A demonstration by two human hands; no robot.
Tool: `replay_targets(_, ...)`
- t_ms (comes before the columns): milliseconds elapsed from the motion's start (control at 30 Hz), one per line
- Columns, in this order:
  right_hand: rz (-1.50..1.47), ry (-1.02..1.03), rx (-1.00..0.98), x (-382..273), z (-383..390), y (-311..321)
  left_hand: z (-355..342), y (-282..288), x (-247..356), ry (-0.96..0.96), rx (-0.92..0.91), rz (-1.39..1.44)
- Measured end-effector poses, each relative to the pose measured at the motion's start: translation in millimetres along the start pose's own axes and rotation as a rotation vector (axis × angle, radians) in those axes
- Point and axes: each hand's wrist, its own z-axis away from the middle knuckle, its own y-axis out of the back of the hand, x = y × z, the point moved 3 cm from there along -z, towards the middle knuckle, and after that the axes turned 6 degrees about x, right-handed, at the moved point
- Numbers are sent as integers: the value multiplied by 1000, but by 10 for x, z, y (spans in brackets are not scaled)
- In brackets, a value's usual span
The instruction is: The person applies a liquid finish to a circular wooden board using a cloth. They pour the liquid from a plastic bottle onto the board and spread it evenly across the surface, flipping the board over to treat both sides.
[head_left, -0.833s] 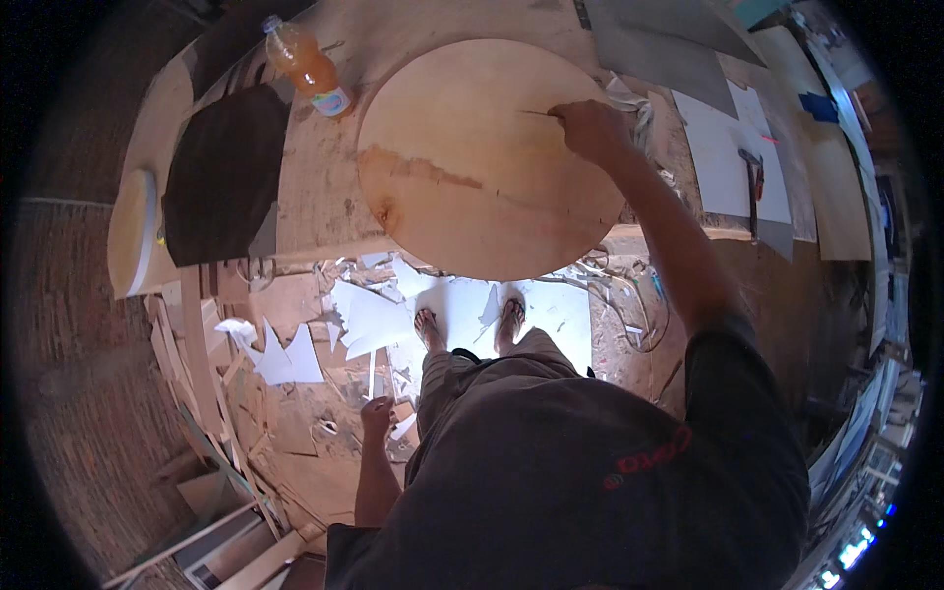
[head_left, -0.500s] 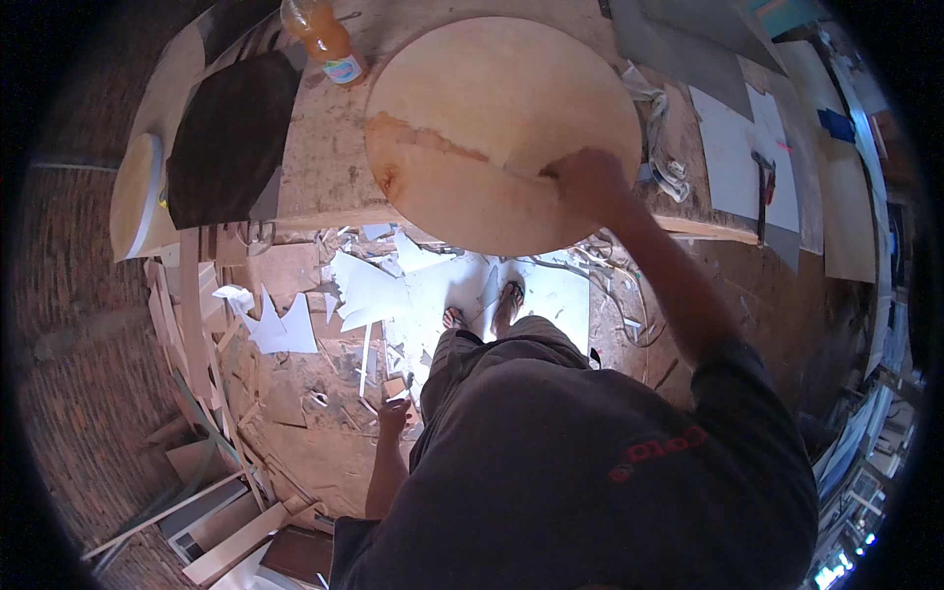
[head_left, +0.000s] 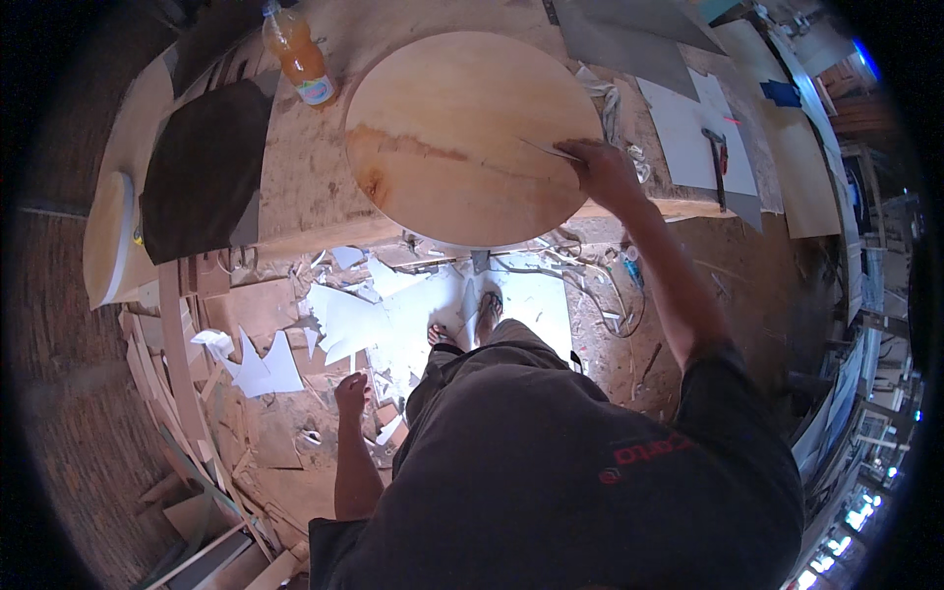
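On the bench lies a round, pale wooden board (head_left: 452, 98) with a darker brown smear and a knot on its left side. Over the board's right edge, my right hand (head_left: 602, 169) is closed on a thin flat blade-like piece (head_left: 553, 150), whose tip points left across the wood; its exact kind is unclear. My left hand (head_left: 352, 395) hangs low beside my body, away from the bench. Its fingers are loosely curled and apart, and nothing shows in them.
Left of the board stand a bottle of orange drink (head_left: 300, 61) and a dark rounded sheet (head_left: 206, 167). To the right are a crumpled cloth (head_left: 602, 98), white sheets (head_left: 678, 133) and a hammer (head_left: 717, 167). White offcuts (head_left: 344, 320) and a cable (head_left: 615, 285) litter the floor.
My right hand has moved right across the board to its edge, and the thin piece now shows. My left hand has swung slightly outward. The whole view has shifted a little.
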Motion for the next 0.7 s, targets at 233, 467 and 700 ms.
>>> replay_targets(233,323,-66,-351,117,-435,-14,159,422,-559,84,67,-52)
replay_targets(467,319,-113,-256,294,-495,-155,495,453,-1084,270,39,-70)
replay_targets(700,311,-28,-618,-3,235,99,230,303,-1181,270,-24,-15)
